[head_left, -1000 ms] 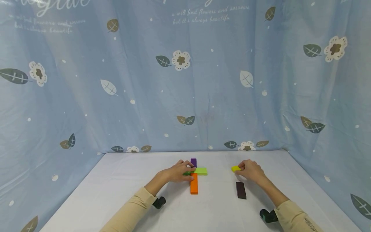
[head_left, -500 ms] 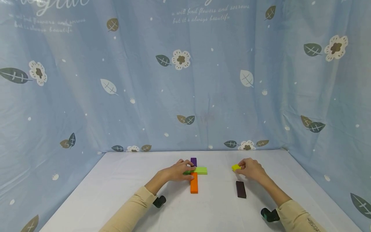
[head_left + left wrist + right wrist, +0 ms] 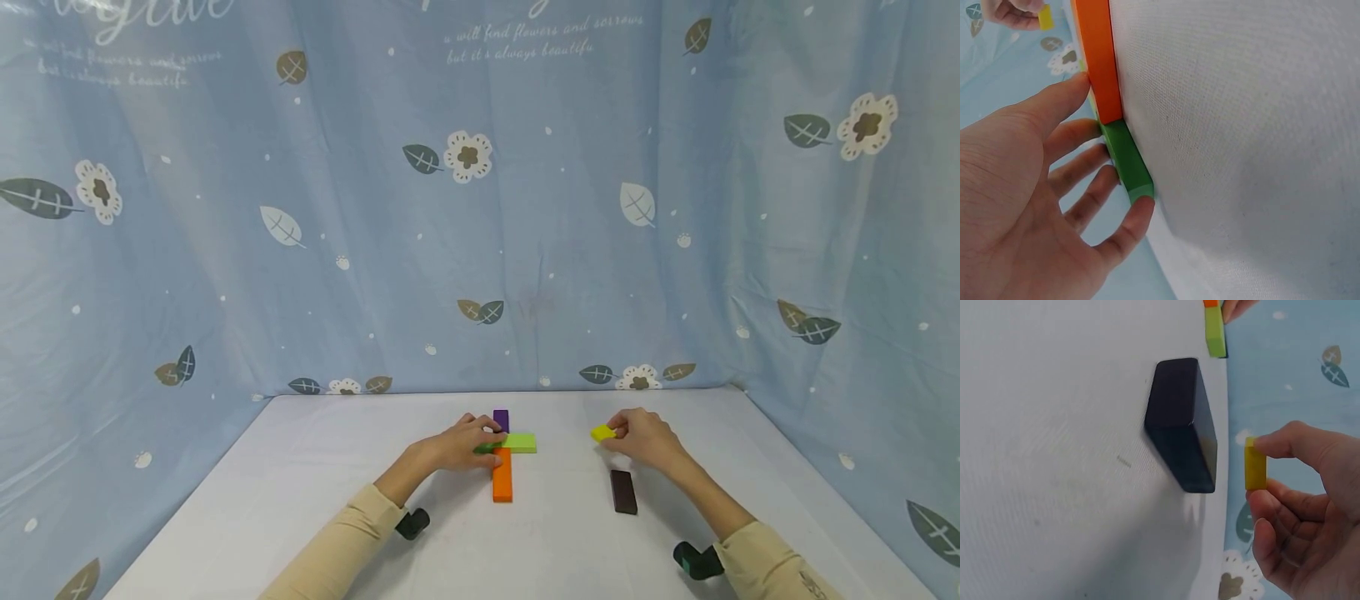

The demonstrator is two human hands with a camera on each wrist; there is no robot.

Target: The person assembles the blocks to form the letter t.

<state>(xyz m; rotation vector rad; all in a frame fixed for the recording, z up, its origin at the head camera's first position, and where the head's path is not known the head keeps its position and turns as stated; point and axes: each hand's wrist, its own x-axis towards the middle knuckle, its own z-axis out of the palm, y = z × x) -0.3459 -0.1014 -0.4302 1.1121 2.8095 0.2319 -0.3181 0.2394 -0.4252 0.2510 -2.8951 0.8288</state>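
Note:
My right hand (image 3: 649, 438) pinches a small yellow block (image 3: 1255, 465) between thumb and fingers, raised over the far part of the table. Nearer to me lies a dark brown block (image 3: 623, 492), flat on the cloth. At centre, several flat blocks form a cross: purple block (image 3: 501, 420) at the back, lime green block (image 3: 522, 443) on the right, orange block (image 3: 502, 482) in front, dark green block (image 3: 1127, 157) on the left. My left hand (image 3: 457, 443) spreads over it, thumb at the orange block, fingers along the dark green one, little finger at its end.
A white cloth covers the table (image 3: 555, 542). Behind and beside it hangs a blue curtain (image 3: 540, 250) with leaf and flower prints. Black camera mounts stick out below both wrists, the right mount (image 3: 699, 561) low over the cloth.
My right hand has shifted slightly to the left with the yellow block. The left hand and the cross of blocks stay where they were.

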